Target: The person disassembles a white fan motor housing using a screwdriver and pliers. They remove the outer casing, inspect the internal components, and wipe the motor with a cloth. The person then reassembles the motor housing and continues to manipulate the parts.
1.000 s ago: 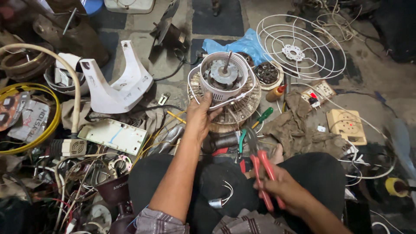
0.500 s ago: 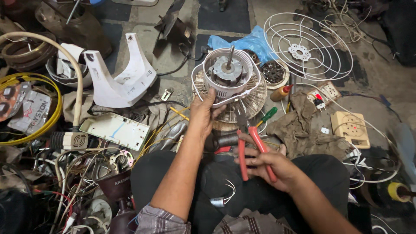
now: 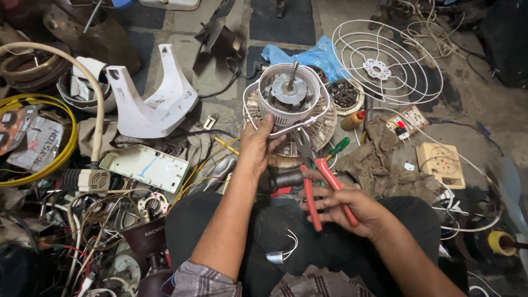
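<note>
Left hand (image 3: 258,144) has its grip on the white fan motor housing (image 3: 289,102), right hand (image 3: 352,206) wrapped around red-handled pliers (image 3: 316,181), nose up by the motor's rim.

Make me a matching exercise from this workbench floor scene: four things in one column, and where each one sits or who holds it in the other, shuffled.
Things
1. round grey fan motor in its white plastic housing
2. red-handled metal pliers
3. round white wire fan guard
4. crumpled blue plastic bag

Places
A. lying flat on the floor at the upper right
B. in the grip of the right hand
C. steadied by the left hand
D. on the floor just behind the motor

Pairs: 1-C, 2-B, 3-A, 4-D
</note>
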